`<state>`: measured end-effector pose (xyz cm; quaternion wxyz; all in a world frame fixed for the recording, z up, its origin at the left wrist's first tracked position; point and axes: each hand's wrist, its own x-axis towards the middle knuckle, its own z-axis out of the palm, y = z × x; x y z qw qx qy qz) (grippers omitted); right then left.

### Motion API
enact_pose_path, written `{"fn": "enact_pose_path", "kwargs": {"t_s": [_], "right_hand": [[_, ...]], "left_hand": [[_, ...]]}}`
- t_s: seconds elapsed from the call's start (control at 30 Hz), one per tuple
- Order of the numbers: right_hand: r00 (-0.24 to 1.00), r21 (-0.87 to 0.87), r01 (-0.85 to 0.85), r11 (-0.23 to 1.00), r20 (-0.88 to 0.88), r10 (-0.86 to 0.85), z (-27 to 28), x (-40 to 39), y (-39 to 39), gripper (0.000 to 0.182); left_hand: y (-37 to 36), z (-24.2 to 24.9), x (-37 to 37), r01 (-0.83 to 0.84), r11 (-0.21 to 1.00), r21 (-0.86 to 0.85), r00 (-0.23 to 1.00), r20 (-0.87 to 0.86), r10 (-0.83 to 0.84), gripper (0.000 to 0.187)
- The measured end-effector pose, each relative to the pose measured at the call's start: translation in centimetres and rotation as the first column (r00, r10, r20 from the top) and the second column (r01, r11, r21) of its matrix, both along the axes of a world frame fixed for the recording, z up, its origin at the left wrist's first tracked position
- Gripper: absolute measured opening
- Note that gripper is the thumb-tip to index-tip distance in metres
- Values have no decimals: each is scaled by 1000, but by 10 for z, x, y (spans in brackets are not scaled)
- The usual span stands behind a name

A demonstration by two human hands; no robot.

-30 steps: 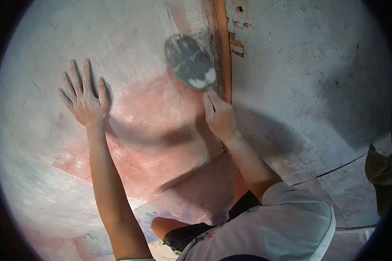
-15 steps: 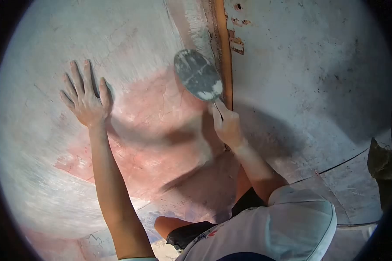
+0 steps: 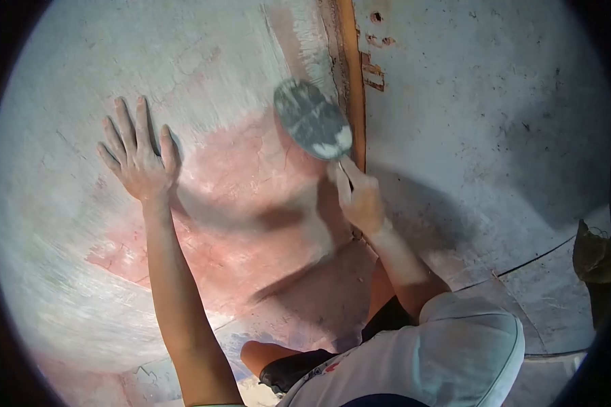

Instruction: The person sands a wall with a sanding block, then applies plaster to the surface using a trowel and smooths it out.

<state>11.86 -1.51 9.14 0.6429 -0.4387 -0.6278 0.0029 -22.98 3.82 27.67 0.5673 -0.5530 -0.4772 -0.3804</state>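
My left hand [image 3: 144,166] lies flat with fingers spread on the whitish, dusty wall surface [image 3: 176,61]. My right hand [image 3: 363,203] is wrapped round the handle of an oval, paddle-shaped tool [image 3: 309,115]. Its face is dark grey and smeared with pale dust, with a white patch near the handle. The tool overlaps the upper right of a pinkish-red patch [image 3: 237,163] on the surface, just left of a wooden strip [image 3: 354,88]. The underside of the tool is hidden.
Right of the wooden strip stands a grey, speckled panel [image 3: 468,81] with rusty holes near its left edge. A dark crack [image 3: 536,258] runs across the lower right. Greenish-brown cloth-like material [image 3: 594,254] hangs at the far right. My knee [image 3: 268,356] is bent below.
The whole view has shifted slightly, so the surface appears a little lower and further right. The oval tool has barely moved against the wall, and my left hand keeps its flat pose.
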Motion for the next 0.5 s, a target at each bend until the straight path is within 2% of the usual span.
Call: {"fn": "enact_pose_path", "kwargs": {"t_s": [0.1,0.17,0.23,0.27,0.3,0.37,0.43,0.47,0.5], "right_hand": [[1000,1,-18,1000,9,18,48,4,3,28],[990,-136,-130,982,-72,121,55,4,7,22],[986,-105,-161,981,-60,155,19,4,10,27],[993,-107,-116,987,-44,112,0,1,3,28],[997,-105,-72,992,-28,70,-7,-2,-6,30],[995,-73,-91,993,-50,88,-11,-2,-6,31],[997,-26,-47,999,-60,45,20,4,3,25],[991,-26,-124,992,-54,123,33,10,15,23],[993,-47,-106,993,-57,104,52,10,15,22]], "left_hand": [[1,0,1,10,1000,9,1000,-2,-10,60],[2,0,1,2,1000,24,1000,-14,-2,60],[1,0,0,-2,1000,17,1000,-16,2,60],[2,0,0,-6,1000,22,1000,-14,6,60],[3,0,-1,-7,1000,27,1000,-14,7,60],[6,0,-2,30,997,64,999,-30,-28,60],[2,1,-1,11,999,32,1000,-25,-11,62],[1,0,0,-4,1000,1,1000,-18,4,64],[1,-1,1,-2,1000,-7,1000,-15,1,64]]}}
